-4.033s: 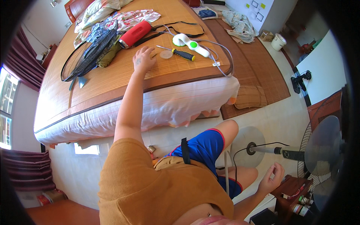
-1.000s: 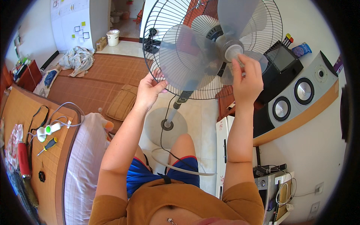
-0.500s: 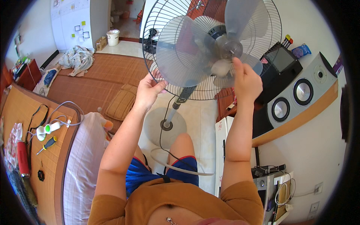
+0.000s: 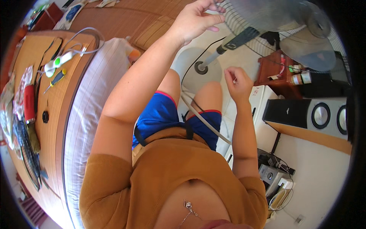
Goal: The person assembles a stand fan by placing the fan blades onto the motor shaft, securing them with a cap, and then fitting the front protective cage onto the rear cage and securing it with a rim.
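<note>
At the top right is a pedestal fan with a black wire rear grille [image 4: 249, 47] and translucent grey blades [image 4: 309, 51]. My left hand [image 4: 194, 21] is at the grille's left rim, its thumb and fingers loosely about the wire; the upper fingertips reach the picture's edge. Lower and nearer me, my right hand [image 4: 239, 84] is apart from the fan, its fingers curled in. A small pale bit shows between thumb and fingers, too small to name. The fan's pole [image 4: 213, 57] rises from a round grey base [image 4: 198, 74] beyond my knees.
On the left, a mat-covered bed [image 4: 74, 72] bears a power strip [image 4: 59, 63], a yellow-black screwdriver [image 4: 56, 79] and a red cylindrical thing [image 4: 29, 103]. To the right stand a white cabinet [image 4: 261, 97], a reddish wooden stand [image 4: 268, 68] and a speaker [image 4: 297, 114]. A cable [image 4: 206, 124] crosses my lap.
My right hand has come away from the fan's hub and down toward me. My left hand stays at the grille rim. The view has tilted down, and the fan sits farther up and right.
</note>
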`<state>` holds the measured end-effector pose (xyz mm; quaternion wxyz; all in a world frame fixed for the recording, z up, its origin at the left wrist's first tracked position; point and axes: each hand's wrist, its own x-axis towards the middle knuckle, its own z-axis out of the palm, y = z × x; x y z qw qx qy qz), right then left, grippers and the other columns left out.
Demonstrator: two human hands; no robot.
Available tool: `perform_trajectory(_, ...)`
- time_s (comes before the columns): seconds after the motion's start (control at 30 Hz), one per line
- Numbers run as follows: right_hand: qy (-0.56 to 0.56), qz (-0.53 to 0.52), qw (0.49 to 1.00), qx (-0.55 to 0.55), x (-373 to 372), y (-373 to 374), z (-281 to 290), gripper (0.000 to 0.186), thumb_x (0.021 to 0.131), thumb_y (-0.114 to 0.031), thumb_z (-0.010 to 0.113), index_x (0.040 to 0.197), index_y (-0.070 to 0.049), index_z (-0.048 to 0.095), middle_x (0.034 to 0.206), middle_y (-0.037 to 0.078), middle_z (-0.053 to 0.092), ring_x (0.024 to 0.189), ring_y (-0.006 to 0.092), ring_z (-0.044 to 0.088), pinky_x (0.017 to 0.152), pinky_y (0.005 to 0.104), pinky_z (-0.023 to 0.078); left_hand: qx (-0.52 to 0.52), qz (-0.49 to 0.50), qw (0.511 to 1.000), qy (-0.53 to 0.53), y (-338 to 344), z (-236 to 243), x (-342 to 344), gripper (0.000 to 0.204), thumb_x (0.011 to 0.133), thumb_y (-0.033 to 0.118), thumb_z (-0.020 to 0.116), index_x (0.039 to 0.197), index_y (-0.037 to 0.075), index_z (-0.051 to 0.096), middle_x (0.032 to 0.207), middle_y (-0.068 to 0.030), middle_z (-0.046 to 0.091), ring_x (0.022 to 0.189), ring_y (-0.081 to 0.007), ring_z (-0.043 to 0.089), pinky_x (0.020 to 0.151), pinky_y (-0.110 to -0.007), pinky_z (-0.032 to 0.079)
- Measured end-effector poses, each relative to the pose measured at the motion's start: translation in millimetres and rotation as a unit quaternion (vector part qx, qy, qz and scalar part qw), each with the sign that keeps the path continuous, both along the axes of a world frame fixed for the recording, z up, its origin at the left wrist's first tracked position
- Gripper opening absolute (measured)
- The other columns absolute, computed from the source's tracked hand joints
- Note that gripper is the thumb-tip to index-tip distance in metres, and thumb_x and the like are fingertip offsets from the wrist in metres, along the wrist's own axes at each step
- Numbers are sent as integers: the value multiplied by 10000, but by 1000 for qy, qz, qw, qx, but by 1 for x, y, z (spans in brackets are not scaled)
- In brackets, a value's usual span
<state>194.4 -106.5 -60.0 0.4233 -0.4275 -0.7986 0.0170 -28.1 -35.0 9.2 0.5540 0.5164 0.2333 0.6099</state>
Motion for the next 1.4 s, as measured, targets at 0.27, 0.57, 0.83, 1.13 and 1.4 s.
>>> perform_trajectory(0.27, -103, -10, 969, -224, 17, -19, -89, 65, 743, -114, 628, 779, -62, 612, 732, 66, 610, 620, 209, 597, 563, 299, 464, -36, 194, 932, 305, -48, -104, -104, 292, 852, 66, 565, 1138, 14, 550, 1026, -50, 599, 895, -118, 574, 754, -237, 466)
perform_trajectory(0.57, -204, 45, 944, -256, 29, -59, -130, 98, 742, -165, 624, 792, -83, 605, 771, 60, 602, 765, 241, 567, 866, 403, 367, -199, 279, 883, 321, -157, -150, -158, 209, 859, 46, 549, 1061, 5, 582, 958, -39, 614, 869, -98, 570, 744, -223, 457)
perform_trajectory(0.83, -229, 19, 917, -324, 24, -64, -129, 131, 785, -209, 599, 846, -94, 614, 849, 61, 625, 831, 252, 571, 956, 481, 259, 58, 476, 652, 587, -225, -139, -198, 207, 730, -72, 576, 895, 37, 638, 930, -108, 623, 832, -266, 607, 721, -319, 488)
perform_trajectory(1.13, -250, 59, 907, -335, 14, -61, -137, 109, 788, -109, 595, 869, -38, 603, 840, 127, 606, 807, 300, 568, 797, 376, 408, -78, 551, 308, 772, -298, -126, -278, 766, 710, 515, 647, 1291, 75, 409, 1275, -145, 426, 1187, -338, 383, 990, -461, 262)
perform_trajectory(1.4, -230, 189, 885, -358, -85, -49, -125, 120, 830, -55, 551, 934, 2, 574, 843, 125, 594, 757, 242, 587, 692, 286, 454, 54, 586, 358, 725, -318, -159, -283, 603, 662, 407, 692, 1186, 174, 502, 1237, -98, 455, 1176, -283, 396, 1044, -481, 142)
